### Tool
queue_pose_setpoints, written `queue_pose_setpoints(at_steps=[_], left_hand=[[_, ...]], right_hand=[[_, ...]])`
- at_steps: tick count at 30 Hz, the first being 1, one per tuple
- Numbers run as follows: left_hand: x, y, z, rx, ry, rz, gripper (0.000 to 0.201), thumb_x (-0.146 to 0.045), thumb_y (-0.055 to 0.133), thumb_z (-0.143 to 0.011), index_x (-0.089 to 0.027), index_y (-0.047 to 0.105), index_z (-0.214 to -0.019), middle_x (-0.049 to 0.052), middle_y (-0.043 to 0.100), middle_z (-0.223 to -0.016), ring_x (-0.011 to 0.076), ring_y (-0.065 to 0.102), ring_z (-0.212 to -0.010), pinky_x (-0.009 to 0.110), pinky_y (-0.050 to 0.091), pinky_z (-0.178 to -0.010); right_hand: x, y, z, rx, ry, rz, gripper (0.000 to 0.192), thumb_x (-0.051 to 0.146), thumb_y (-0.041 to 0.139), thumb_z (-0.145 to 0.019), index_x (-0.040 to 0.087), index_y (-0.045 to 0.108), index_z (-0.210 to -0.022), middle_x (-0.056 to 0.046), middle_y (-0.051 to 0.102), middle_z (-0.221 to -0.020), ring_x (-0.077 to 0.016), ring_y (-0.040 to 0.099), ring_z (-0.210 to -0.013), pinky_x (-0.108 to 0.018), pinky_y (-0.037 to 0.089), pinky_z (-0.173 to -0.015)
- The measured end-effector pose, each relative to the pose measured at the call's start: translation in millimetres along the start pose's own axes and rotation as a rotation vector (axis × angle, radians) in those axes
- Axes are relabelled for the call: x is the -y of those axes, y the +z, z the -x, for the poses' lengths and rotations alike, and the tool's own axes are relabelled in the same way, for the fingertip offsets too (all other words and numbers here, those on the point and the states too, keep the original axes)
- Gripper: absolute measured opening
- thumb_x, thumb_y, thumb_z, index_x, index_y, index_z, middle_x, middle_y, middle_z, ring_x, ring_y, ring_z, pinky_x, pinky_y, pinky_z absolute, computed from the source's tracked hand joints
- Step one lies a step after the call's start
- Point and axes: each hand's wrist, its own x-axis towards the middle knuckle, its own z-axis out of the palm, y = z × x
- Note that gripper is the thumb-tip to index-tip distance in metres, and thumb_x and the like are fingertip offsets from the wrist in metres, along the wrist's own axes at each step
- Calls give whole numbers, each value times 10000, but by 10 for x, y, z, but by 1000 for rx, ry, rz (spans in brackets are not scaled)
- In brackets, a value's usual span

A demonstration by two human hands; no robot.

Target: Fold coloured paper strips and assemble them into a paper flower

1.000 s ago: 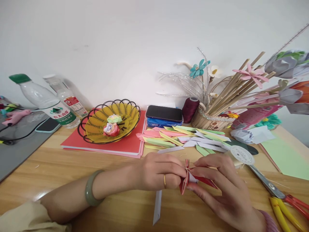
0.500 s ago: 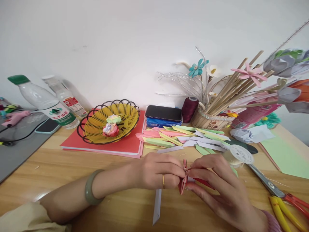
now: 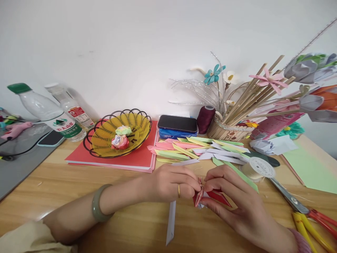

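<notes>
Wooden table fills most of the view, with a white wall behind it. On the table lies a red folder, and a yellow and black wire basket sits on it with two small paper roses inside. Two plastic bottles lean near the wall on the left. A woven pot of sticks and paper flowers stands at the back right, next to a dark red spool of thread. A pile of folded paper strips lies just behind the hands. Scissors with red and yellow handles lie at the right. The left hand and the right hand meet near the middle of the table. Both hands have their fingers closed, pinching a small folded red paper piece between them, just above the wood. A white paper strip lies under the left hand.
</notes>
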Motion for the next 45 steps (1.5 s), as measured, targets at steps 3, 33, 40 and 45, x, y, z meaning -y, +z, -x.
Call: queue_pose_setpoints(at_steps=[3, 33, 40, 45], left_hand=[[9, -8, 16, 25, -3, -5, 109, -94, 494, -789, -149, 533, -703, 28, 690, -748, 105, 635, -801, 193, 517, -775], [2, 19, 29, 130, -148, 196, 101, -55, 470, -790, -130, 537, -780, 74, 662, -730, 127, 603, -764, 227, 491, -719], [-15, 29, 30, 121, -480, 380, 71, -166, 540, -783, -129, 567, -730, 78, 654, -738, 123, 588, -711, 233, 470, -689], [-82, 2, -36, 94, -745, 514, 85, -207, 580, -751, -130, 599, -724, 53, 635, -731, 120, 569, -708, 236, 460, -691]], right_hand=[[21, -3, -11, -39, -12, 13, 154, 117, 572, -765, 215, 507, -865, -42, 522, -830, -149, 534, -769, -258, 487, -611], [-6, 16, -15, 88, -40, -69, 112, 88, 513, -796, 195, 542, -787, -28, 591, -748, -142, 502, -701, -274, 409, -598], [-1, 34, -47, 44, 79, -178, 96, 124, 526, -805, 206, 524, -755, -20, 573, -712, -135, 526, -679, -249, 430, -577], [4, 59, -69, 2, 198, -290, 102, 164, 576, -785, 225, 500, -755, 4, 576, -721, -125, 536, -678, -240, 439, -599]])
